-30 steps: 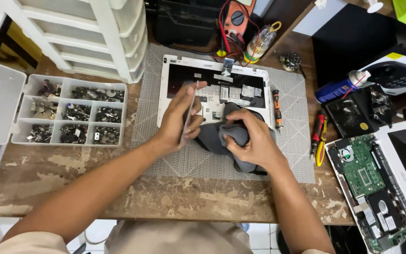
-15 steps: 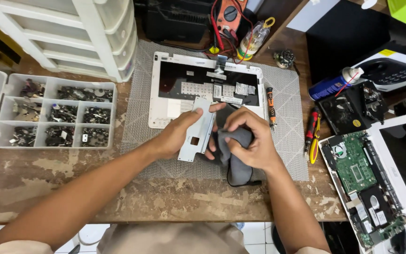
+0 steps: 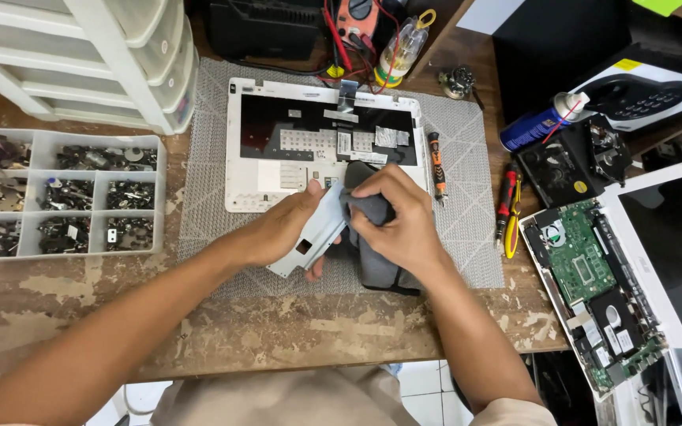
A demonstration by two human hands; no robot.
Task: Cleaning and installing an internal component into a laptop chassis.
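Gripping silver metal plate (image 3: 317, 233) in left hand (image 3: 282, 233), fingers clamped on its edge, tilted over grey mat (image 3: 215, 197). Pressing dark cloth (image 3: 369, 229) onto plate with right hand (image 3: 404, 225), fingers closed on cloth. White laptop shell (image 3: 254, 150) lying just behind. Crowding left: parts tray (image 3: 65, 193). Crowding right: 2 screwdrivers (image 3: 507, 205), green circuit board (image 3: 582, 264). Bare wood bench (image 3: 294, 327) showing near front edge.

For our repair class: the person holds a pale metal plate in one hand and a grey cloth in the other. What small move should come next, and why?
Probably draw the grey cloth along the pale metal plate toward its lower end. The right hand presses the cloth on the plate's upper end only, while the left hand grips the plate from the side above the grey mat, so the lower stretch lies bare.
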